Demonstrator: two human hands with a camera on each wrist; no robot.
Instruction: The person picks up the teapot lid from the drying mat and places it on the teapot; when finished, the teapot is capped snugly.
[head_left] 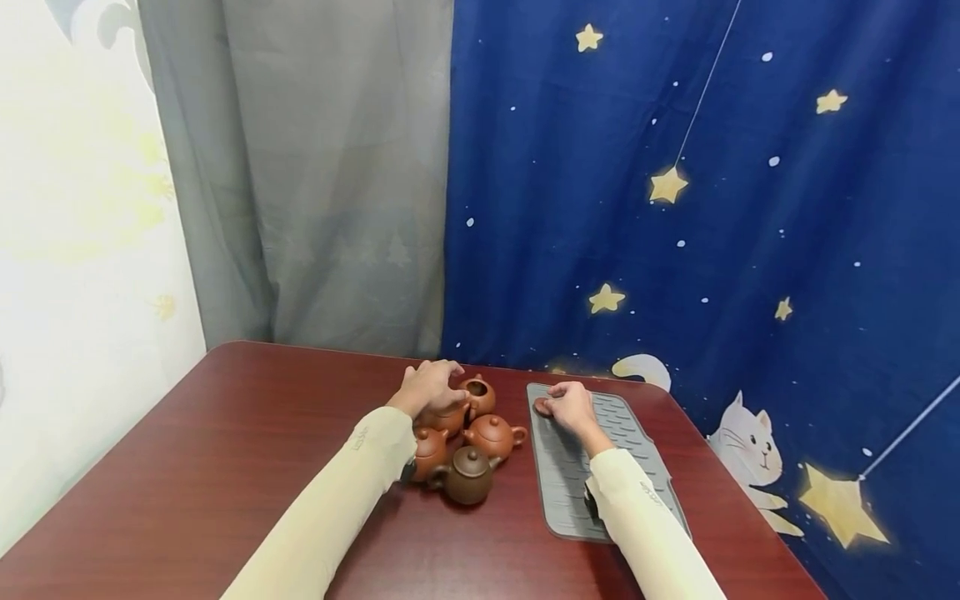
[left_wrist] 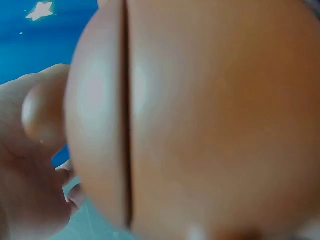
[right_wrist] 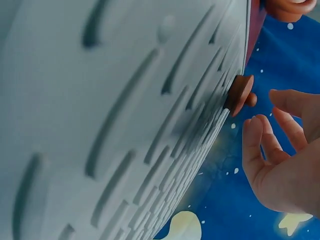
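A reddish-brown teapot lid [head_left: 542,407] lies near the far left corner of a grey ridged mat [head_left: 564,492]. My right hand [head_left: 572,407] is beside it; the right wrist view shows thumb and fingers spread just off the lid's knob [right_wrist: 251,99]. Over the teapots my left hand [head_left: 429,387] reaches toward a lidless teapot [head_left: 480,395], fingers loosely bent; whether they touch it I cannot tell. Below that hand sits a lidded orange-brown teapot [head_left: 444,422], partly covered. A large rounded teapot [left_wrist: 220,115] blocks most of the left wrist view.
Close together stand another orange-brown teapot [head_left: 429,454], one with its handle to the right [head_left: 493,437], and a dark brown teapot [head_left: 468,477] nearest me. The dark red table [head_left: 225,467] ends at curtains [head_left: 337,167] behind.
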